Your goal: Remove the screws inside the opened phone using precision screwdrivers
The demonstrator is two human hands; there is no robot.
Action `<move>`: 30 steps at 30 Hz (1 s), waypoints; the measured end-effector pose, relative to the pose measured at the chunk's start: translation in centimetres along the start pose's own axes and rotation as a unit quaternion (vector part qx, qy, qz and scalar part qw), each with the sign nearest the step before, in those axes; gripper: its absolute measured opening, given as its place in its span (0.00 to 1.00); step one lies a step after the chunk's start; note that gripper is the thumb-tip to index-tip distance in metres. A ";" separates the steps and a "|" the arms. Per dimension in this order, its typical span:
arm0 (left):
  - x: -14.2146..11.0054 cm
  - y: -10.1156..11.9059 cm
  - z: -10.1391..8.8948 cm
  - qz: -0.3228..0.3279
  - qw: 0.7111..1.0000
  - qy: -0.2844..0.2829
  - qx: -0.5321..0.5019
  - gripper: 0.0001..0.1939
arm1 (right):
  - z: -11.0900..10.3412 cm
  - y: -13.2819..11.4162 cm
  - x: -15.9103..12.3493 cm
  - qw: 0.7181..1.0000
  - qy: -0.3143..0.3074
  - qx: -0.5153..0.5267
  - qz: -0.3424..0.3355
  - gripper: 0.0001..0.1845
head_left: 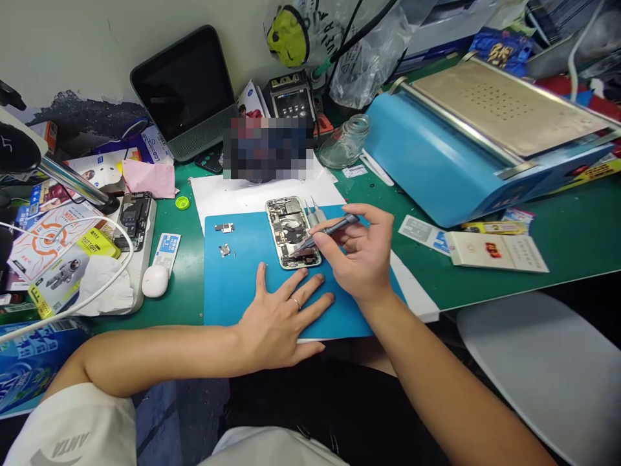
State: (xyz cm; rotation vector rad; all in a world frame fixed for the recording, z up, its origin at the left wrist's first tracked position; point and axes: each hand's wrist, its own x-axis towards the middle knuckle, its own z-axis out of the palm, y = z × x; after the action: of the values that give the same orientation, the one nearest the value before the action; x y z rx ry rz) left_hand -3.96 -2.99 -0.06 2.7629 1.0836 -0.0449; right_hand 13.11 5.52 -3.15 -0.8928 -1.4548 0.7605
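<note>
bright, even overhead light | soft shadows | sharp centre — edges bowed | one patch pixelated

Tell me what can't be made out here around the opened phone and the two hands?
- Head view: the screwdriver tip's exact contact point inside the opened phone is too small to tell.
- The right hand hides the blue mat beneath it.
- The loose parts on the mat are too small to identify.
- A pixelated patch behind the phone is blurred.
- The left hand covers the mat's front.
</note>
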 end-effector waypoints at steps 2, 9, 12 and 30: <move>0.0 0.0 0.0 0.001 1.000 0.001 0.001 0.36 | 0.0 0.0 0.0 1.000 0.000 -0.004 0.004 0.23; 0.0 -0.1 0.2 0.010 1.000 0.010 -0.008 0.37 | -0.1 0.3 -0.1 1.000 0.000 -0.004 0.009 0.23; 0.1 -0.1 0.1 0.008 1.000 0.004 -0.011 0.37 | -0.1 0.2 0.0 1.000 -0.001 0.003 0.005 0.24; 0.2 -0.4 0.3 0.034 0.999 0.015 0.008 0.38 | 0.0 0.2 0.0 1.000 0.003 0.008 -0.012 0.24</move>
State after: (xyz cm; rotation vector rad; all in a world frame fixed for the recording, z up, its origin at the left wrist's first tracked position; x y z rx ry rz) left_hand -4.06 -2.68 -0.45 2.8212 0.9988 -0.0044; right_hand 13.08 5.64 -3.32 -0.8628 -1.4505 0.7492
